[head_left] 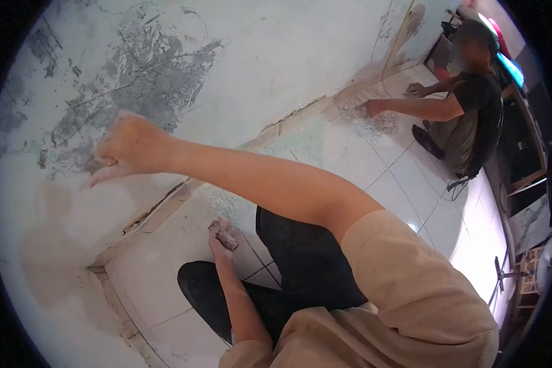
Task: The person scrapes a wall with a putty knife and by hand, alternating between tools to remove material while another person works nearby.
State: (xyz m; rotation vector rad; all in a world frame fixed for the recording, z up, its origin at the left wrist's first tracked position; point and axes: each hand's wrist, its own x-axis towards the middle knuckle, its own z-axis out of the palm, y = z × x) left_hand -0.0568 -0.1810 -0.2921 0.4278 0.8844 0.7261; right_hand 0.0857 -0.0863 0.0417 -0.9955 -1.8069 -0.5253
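Observation:
My right hand (129,147) is raised to the wall (245,80), in front of a grey patch (153,76) where the paint has come away. Its fingers are curled closed and one digit points down to the left. The back of the hand hides whatever is inside the grip. Low over the tiled floor, my left hand (218,245) is closed around a rough, dusty brown block (226,238). Pale flakes (224,202) lie on the tiles just beyond the left hand, along the foot of the wall.
A co-worker (475,104) squats at the right by the same wall, one hand over a pile of debris (374,116). Broken edging (159,211) runs along the wall base to a corner (98,268). A black-framed piece (524,144) and a fan (503,274) stand along the right side.

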